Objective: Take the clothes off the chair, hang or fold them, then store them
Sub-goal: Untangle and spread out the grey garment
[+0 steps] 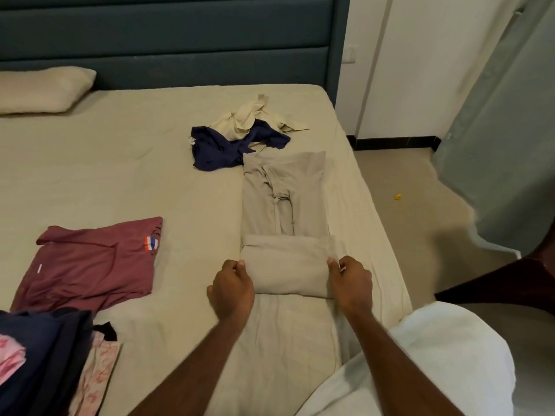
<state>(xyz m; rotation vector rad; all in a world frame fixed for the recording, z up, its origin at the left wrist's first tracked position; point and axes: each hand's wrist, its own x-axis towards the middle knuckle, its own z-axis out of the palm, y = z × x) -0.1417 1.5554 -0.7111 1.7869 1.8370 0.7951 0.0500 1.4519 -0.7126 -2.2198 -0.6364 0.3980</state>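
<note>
Beige trousers (pixel 283 199) lie lengthwise on the bed, their near end folded over into a thick band (pixel 289 265). My left hand (pixel 231 288) pinches the left end of that fold. My right hand (pixel 350 280) pinches its right end. A folded maroon shirt (pixel 90 265) with a striped patch lies to the left. Farther up the bed a navy garment (pixel 228 148) and a cream garment (pixel 255 118) lie crumpled together.
A pile of dark navy and pink clothes (pixel 45 355) sits at the near left corner. A pillow (pixel 42 90) rests by the teal headboard (pixel 168 40). The bed's right edge (pixel 378 211) borders tiled floor with a small yellow scrap (pixel 397 196). A dark chair edge (pixel 510 283) shows at right.
</note>
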